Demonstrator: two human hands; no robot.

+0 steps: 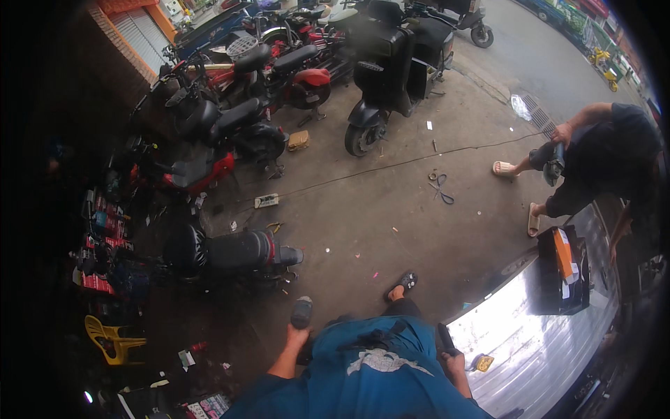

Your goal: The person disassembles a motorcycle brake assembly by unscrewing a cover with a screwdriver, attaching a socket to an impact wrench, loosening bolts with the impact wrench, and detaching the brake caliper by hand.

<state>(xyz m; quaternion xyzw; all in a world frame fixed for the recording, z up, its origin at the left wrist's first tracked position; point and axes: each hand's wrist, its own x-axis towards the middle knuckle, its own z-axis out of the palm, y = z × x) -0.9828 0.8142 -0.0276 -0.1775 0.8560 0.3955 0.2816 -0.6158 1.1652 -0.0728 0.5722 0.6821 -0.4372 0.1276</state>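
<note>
My left hand (296,338) is closed around a dark, stubby cylinder (302,312) with a greyish top; its kind is hard to make out. It is held out to the left of my blue shirt. On the other side, my right hand (455,364) is closed on a dark, narrow, flat thing (447,339), possibly a phone. Right beside that hand, a small yellow round thing (484,362) lies on a shiny metal tabletop (513,380).
At right, another person (614,146) holds an angle grinder (554,165). A black box (564,279) sits on the metal tabletop. Scooters (244,251) crowd the left; a black one (384,77) stands ahead. Scissors (440,189) and a cable (391,167) lie on the floor.
</note>
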